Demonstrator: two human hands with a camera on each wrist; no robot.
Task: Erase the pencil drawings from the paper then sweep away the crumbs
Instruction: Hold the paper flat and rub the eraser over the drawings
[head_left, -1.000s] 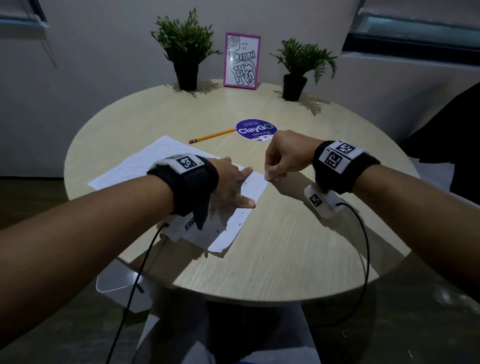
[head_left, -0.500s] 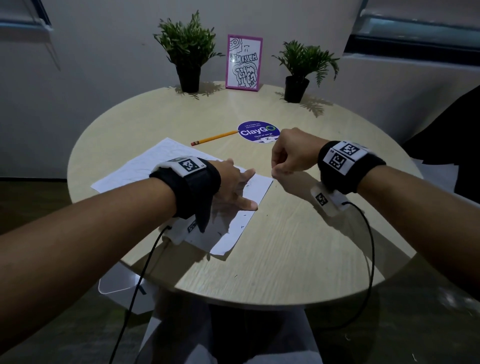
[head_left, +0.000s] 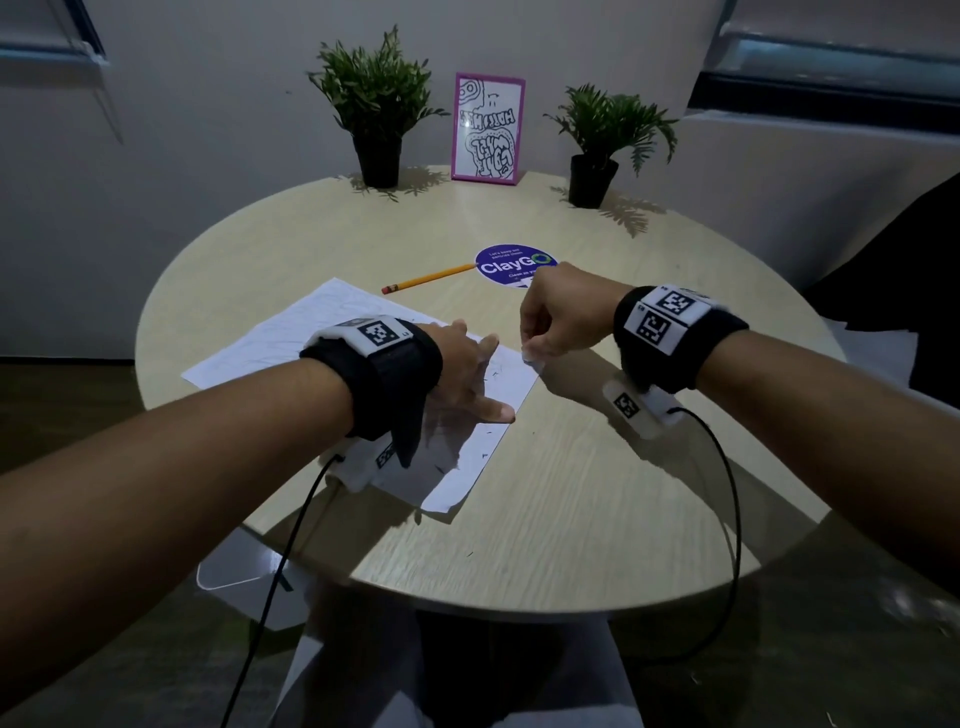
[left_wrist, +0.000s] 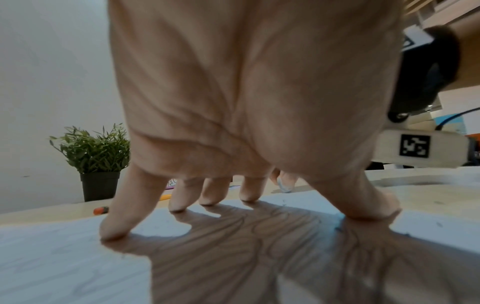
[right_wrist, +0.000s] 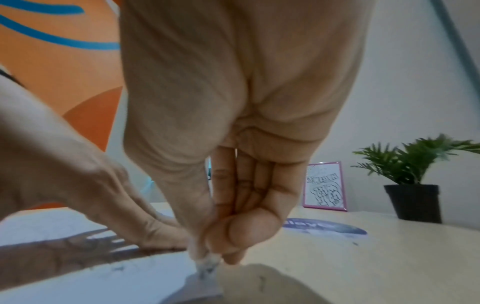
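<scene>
Head view gives me round table (head_left: 571, 493), paper (head_left: 291, 338) at left. Left hand (head_left: 462, 371) spread flat, fingertips pressing paper. Right hand (head_left: 558, 317) curled, pinching eraser (right_wrist: 206, 265) at paper's right corner; only wrist views show eraser. Crumbs (head_left: 485, 455) on sheet.

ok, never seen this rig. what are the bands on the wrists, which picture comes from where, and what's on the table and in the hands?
No robot here: a person works with bare hands, wearing black wrist bands with cameras and square markers. The wide picture comes from a head camera; the two close ones look along each hand from the wrists.

On the round pale wooden table lies a white sheet of paper with dark eraser crumbs. The left hand presses it flat with spread fingers. The right hand pinches a small whitish eraser at the sheet's right corner.

Further back: a yellow pencil, a round purple ClayGo sticker, two potted green plants and a pink-framed drawing.
</scene>
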